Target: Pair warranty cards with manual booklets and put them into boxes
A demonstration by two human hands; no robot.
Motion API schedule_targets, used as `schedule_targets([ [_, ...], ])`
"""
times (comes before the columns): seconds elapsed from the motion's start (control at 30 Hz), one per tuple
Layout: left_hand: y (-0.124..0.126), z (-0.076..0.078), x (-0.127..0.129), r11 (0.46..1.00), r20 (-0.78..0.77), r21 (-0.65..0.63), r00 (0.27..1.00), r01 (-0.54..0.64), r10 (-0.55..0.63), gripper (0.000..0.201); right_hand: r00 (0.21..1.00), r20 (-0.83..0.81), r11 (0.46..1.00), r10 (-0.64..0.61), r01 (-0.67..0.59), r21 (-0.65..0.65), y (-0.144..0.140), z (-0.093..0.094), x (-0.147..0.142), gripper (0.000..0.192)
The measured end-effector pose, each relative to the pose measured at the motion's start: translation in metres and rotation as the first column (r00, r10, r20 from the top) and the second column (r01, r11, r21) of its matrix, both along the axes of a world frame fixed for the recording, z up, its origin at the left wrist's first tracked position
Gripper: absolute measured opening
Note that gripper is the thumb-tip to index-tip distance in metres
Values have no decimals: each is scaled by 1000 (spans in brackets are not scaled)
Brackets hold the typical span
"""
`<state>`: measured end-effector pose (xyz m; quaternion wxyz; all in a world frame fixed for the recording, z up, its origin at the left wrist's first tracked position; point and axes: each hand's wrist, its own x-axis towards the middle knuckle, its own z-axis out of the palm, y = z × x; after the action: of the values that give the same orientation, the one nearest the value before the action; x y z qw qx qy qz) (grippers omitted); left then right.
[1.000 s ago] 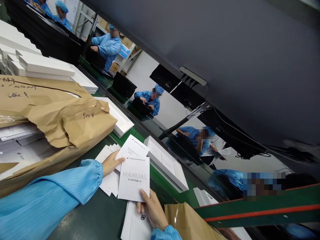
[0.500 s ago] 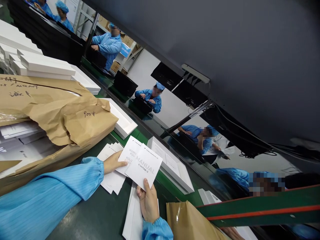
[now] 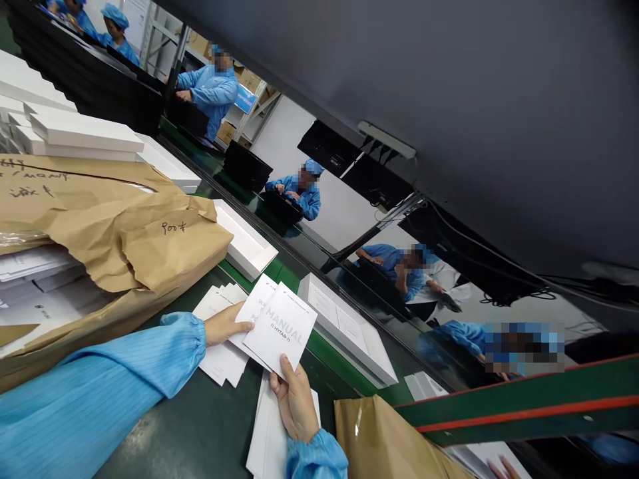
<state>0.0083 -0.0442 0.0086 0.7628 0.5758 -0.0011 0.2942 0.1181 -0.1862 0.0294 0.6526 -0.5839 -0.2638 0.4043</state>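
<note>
My left hand is closed on a white warranty booklet, thumb on top. My right hand pinches the lower edge of a white manual marked HYTAB, which overlaps the warranty booklet and hides much of its print. Under my left hand a fanned pile of white booklets lies on the dark green table. Beneath my right hand is another stack of white booklets, partly covered by the hand and sleeve.
An opened brown paper package of booklets lies left. Another brown package stands right. White box trays sit on the green conveyor belt. White boxes are stacked at upper left. Co-workers in blue sit or stand beyond.
The manual in my right hand has slid left, further over the warranty booklet. White trays on the belt have shifted slightly right. A co-worker's hand at lower right has moved.
</note>
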Motion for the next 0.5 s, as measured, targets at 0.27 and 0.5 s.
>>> schedule_targets([
  [0.27,1,-7,3,999,-23,-5,999,-33,32,53,995,-99,1000,-23,24,6,-2,-2,-1,31],
  [0.5,1,-9,5,996,-29,0,995,-94,94,52,992,-123,1000,-4,7,21,-2,-2,-3,30],
])
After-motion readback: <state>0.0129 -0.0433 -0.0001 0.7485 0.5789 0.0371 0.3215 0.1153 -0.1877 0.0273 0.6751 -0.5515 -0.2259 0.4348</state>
